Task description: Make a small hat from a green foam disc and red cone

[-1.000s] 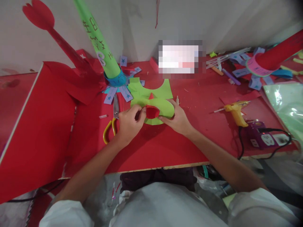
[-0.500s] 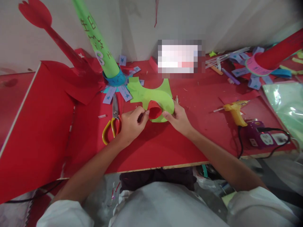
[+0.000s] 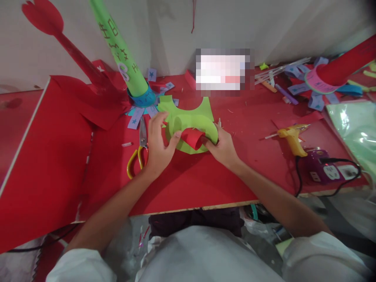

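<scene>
Curled green paper [image 3: 190,120] was grasped by the right hand [image 3: 223,145]; a red cone [image 3: 193,138] was flanked by the left hand [image 3: 159,149], whose grip could not be told.

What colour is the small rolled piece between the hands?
The small rolled piece is red; the head view shows it best.

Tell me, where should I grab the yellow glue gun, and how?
The yellow glue gun is probably best gripped by its handle, coming from the near table edge: the handle slants that way, while the nozzle points off to the right.
</scene>
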